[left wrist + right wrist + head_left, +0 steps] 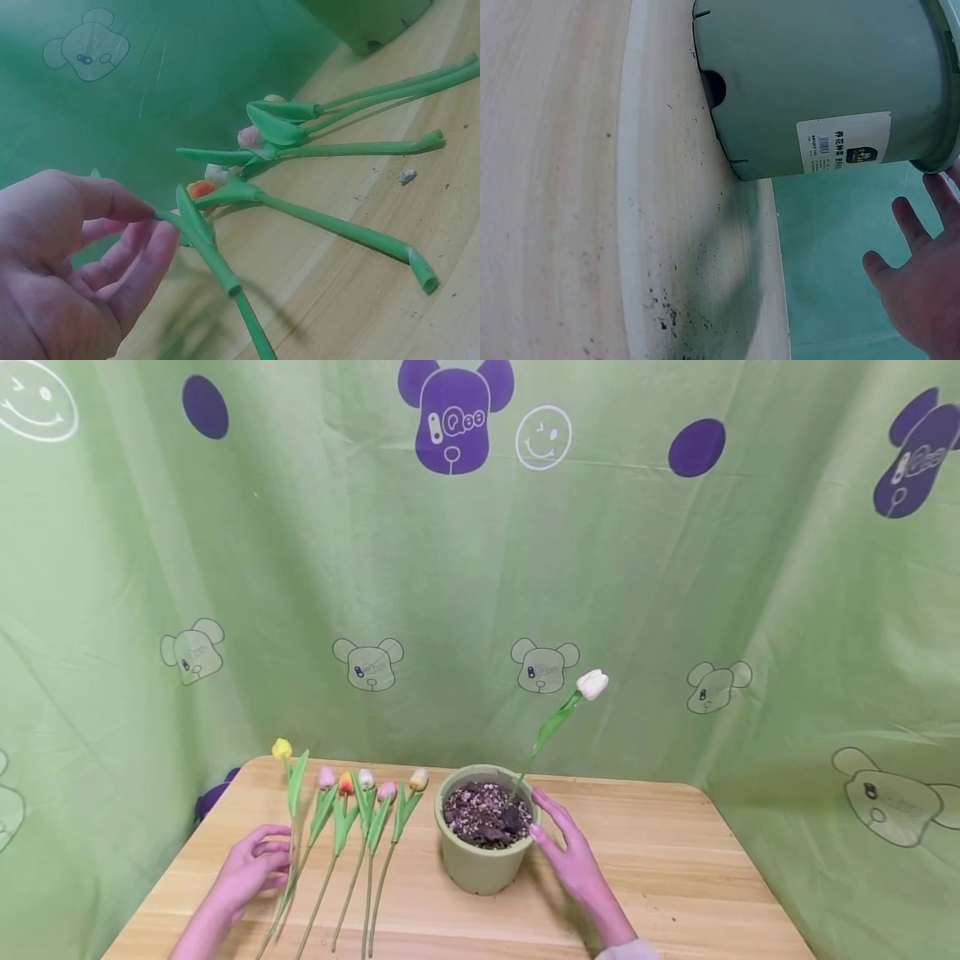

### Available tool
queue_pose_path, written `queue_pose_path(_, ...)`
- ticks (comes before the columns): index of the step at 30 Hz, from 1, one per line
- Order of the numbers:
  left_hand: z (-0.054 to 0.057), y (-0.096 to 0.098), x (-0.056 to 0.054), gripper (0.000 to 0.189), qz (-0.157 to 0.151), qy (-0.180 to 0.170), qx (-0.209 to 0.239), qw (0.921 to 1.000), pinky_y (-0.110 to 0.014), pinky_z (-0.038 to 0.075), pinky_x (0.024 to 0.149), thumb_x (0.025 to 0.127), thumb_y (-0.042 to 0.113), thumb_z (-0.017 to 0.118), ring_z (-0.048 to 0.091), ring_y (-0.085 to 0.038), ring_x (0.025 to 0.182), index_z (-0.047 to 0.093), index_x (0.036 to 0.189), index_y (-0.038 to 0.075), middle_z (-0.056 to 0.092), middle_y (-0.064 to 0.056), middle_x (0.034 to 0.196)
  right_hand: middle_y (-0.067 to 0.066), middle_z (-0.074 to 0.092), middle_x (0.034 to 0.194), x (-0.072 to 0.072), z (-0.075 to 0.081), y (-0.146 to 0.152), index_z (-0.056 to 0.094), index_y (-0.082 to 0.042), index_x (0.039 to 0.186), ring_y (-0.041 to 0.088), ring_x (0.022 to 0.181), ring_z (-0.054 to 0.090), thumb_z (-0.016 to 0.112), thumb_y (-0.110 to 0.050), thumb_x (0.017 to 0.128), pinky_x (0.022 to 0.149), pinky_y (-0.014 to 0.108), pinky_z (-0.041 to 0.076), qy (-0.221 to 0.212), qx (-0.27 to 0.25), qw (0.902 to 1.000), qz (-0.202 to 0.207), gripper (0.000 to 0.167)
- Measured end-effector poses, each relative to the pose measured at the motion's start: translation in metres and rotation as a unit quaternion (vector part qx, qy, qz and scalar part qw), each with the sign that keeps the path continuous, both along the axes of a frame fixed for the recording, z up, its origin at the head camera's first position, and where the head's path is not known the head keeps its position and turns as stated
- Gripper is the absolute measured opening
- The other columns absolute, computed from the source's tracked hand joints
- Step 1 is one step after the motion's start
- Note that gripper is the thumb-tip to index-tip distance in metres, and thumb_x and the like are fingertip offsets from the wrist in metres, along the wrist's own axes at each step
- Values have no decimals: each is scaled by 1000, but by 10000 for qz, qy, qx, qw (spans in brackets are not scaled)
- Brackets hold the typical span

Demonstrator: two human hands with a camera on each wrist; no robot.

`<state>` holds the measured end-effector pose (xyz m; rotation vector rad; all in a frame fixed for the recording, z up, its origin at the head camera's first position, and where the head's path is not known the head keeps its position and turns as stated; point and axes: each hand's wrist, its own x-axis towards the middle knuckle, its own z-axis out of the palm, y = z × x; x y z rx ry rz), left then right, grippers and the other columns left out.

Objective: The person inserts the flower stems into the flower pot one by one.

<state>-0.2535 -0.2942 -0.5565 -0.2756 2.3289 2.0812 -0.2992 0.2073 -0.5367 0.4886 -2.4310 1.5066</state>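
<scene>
Pinching the yellow tulip (pixel 297 781) with the left hand (pixel 255 867), beside the other tulips (pixel 364 806) on the table (pixel 675 860) | right hand (pixel 572 856) touching the pot (pixel 480 870), fingers spread | risk: a light pinch could let the yellow tulip swivel and snag its neighbours.
</scene>
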Motion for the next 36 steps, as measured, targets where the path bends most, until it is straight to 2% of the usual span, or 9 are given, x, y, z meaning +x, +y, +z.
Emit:
queue_pose_path(6, 7, 4, 1, 55, 116, 120, 3, 9999, -37, 66, 77, 92, -4, 64, 72, -26, 90, 46, 144, -3, 67, -18, 117, 7, 37, 166, -1, -1, -1, 43, -21, 157, 42, 153, 30, 59, -26, 105, 119, 76, 19, 78, 18, 10000, -4, 55)
queue_pose_path(11, 13, 8, 2, 56, 89, 262, -33, 9996, -38, 66, 80, 92, -3, 66, 72, -27, 94, 47, 145, -2, 64, -20, 120, 11, 37, 166, -2, -2, -1, 42, -21, 158, 42, 153, 30, 59, -26, 106, 118, 77, 19, 104, 24, 9999, 14, 55)
queue_pose_path(15, 19, 15, 1, 57, 71, 353, -4, 9994, -38, 66, 81, 92, -3, 67, 71, -28, 94, 48, 145, -1, 64, -20, 120, 10, 37, 166, -1, -1, -2, 42, -20, 158, 42, 153, 30, 59, -27, 106, 118, 77, 19, 89, 28, 10000, -1, 55)
queue_pose_path(22, 32, 33, -2, 55, -95, 563, 74, 9983, -39, 66, 79, 91, -3, 66, 70, -27, 91, 50, 143, 1, 64, -15, 117, 6, 37, 166, -1, -1, 0, 42, -21, 158, 41, 153, 30, 59, -29, 106, 117, 78, 19, 15, 43, 10000, -44, 55)
queue_pose_path(28, 43, 48, -5, 52, -173, 736, 142, 9970, -43, 66, 81, 90, -3, 67, 70, -28, 92, 53, 140, 2, 63, -16, 116, 4, 37, 166, -1, -2, 1, 42, -22, 158, 39, 153, 31, 60, -30, 105, 119, 76, 19, -2, 57, 10000, -58, 56)
queue_pose_path(32, 53, 60, -7, 52, -284, 852, 228, 9957, -41, 67, 79, 90, -4, 66, 70, -23, 89, 53, 140, 2, 61, -20, 119, 6, 37, 166, -1, -2, 0, 42, -20, 158, 41, 153, 30, 59, -29, 105, 120, 75, 19, 12, 20, 10000, -30, 56)
queue_pose_path(36, 62, 72, -10, 53, -418, 1010, 298, 9936, -39, 67, 77, 90, -6, 66, 69, -18, 85, 52, 141, 1, 61, -17, 118, 9, 37, 166, 0, -2, 0, 42, -21, 158, 41, 154, 29, 59, -29, 106, 119, 76, 18, -7, -34, 10000, -3, 56)
